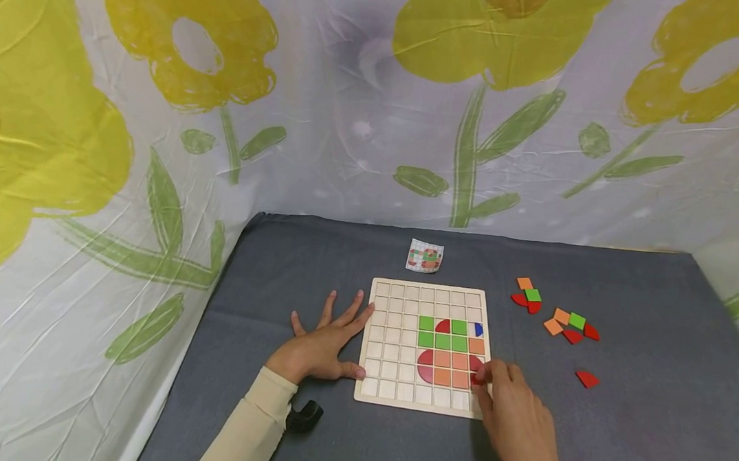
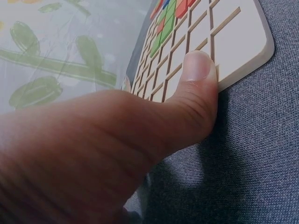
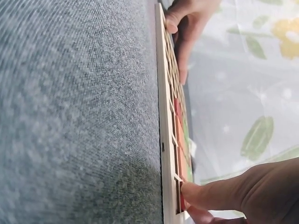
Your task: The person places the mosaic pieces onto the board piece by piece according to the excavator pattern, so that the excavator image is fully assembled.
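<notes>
A light wooden grid board (image 1: pixel 387 353) lies on the dark cloth, with green, orange, red and blue tiles in several of its cells. My left hand (image 1: pixel 319 349) is spread at its left edge, with the thumb (image 2: pixel 198 70) resting on the rim near the front corner. At the lower right of the pattern, my right hand (image 1: pixel 516 416) pinches a red quarter-circle tile (image 1: pixel 477 378) between thumb and fingers. In the right wrist view that red tile (image 3: pixel 182 200) sits at a cell by the board's edge, partly hidden by the thumb.
A small printed pattern card (image 1: pixel 425 255) lies behind the board. To the right are loose tiles: an upper cluster with a green tile (image 1: pixel 533 295), another with an orange tile (image 1: pixel 553 327), and a lone red quarter-circle (image 1: pixel 587 379). A flowered curtain (image 1: pixel 340 122) hangs behind.
</notes>
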`<state>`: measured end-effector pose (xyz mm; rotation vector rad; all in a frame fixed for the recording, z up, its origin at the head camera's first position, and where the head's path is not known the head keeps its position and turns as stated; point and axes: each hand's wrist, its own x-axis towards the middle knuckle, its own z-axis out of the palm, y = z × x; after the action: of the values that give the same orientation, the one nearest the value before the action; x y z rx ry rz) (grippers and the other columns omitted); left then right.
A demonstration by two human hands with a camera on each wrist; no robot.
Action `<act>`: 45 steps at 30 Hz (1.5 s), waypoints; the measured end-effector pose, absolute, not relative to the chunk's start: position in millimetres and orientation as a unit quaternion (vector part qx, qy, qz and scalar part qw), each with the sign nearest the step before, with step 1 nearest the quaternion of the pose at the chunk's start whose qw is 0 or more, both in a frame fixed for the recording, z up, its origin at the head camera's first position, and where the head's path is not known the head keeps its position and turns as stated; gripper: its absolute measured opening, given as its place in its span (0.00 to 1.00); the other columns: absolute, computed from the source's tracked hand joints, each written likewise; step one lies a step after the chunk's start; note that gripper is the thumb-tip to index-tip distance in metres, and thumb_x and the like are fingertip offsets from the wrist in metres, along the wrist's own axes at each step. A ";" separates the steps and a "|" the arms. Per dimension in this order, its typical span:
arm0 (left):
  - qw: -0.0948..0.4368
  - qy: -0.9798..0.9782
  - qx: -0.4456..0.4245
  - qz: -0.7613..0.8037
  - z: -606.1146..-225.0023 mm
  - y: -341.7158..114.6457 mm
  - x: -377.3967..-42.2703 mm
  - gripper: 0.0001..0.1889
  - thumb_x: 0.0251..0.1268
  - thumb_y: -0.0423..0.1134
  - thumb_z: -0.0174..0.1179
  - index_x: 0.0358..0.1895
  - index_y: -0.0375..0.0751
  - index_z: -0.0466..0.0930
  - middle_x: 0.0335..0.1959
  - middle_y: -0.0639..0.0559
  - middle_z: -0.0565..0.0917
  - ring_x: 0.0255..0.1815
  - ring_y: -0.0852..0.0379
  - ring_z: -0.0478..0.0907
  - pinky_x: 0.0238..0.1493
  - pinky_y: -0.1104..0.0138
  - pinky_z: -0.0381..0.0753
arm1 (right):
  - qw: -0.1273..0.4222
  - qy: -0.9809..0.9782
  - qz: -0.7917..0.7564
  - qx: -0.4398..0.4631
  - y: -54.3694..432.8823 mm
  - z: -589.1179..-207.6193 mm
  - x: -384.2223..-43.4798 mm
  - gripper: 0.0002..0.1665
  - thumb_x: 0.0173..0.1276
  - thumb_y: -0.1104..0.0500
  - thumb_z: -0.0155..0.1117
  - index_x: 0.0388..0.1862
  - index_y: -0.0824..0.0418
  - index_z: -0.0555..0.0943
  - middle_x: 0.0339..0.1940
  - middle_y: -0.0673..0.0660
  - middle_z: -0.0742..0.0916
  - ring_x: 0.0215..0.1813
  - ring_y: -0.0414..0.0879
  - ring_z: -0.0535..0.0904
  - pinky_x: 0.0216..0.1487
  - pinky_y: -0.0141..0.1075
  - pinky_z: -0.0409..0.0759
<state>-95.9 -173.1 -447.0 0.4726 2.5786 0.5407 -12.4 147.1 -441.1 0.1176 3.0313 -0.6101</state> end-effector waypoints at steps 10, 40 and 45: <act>0.229 0.938 0.171 0.197 -448.4 -174.5 -94.6 0.60 0.58 0.61 0.76 0.88 0.68 0.42 0.89 0.62 0.35 0.87 0.39 0.21 0.63 0.15 0.24 | 0.044 0.978 -0.201 0.044 144.5 -439.8 -13.2 0.15 0.64 0.61 0.82 0.42 0.56 0.82 0.38 0.57 0.84 0.27 0.47 0.72 0.25 0.39 0.71; 0.229 0.937 0.174 0.198 -448.3 -173.9 -95.3 0.60 0.59 0.60 0.76 0.88 0.67 0.42 0.89 0.62 0.35 0.87 0.39 0.20 0.63 0.14 0.24 | 0.035 0.974 -0.220 0.050 173.7 -435.9 -23.1 0.17 0.67 0.51 0.80 0.46 0.57 0.83 0.37 0.54 0.86 0.29 0.46 0.76 0.26 0.39 0.72; 0.231 0.937 0.173 0.195 -448.6 -173.6 -96.1 0.60 0.59 0.61 0.76 0.88 0.68 0.42 0.89 0.62 0.34 0.87 0.39 0.20 0.63 0.14 0.25 | 0.032 0.973 -0.210 0.085 200.0 -432.5 -26.2 0.19 0.69 0.51 0.77 0.52 0.59 0.82 0.39 0.55 0.87 0.30 0.47 0.77 0.26 0.42 0.73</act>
<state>-96.1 -173.6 -448.6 0.4769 2.5766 0.5365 -26.2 200.0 -432.5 0.2620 2.9976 -0.6469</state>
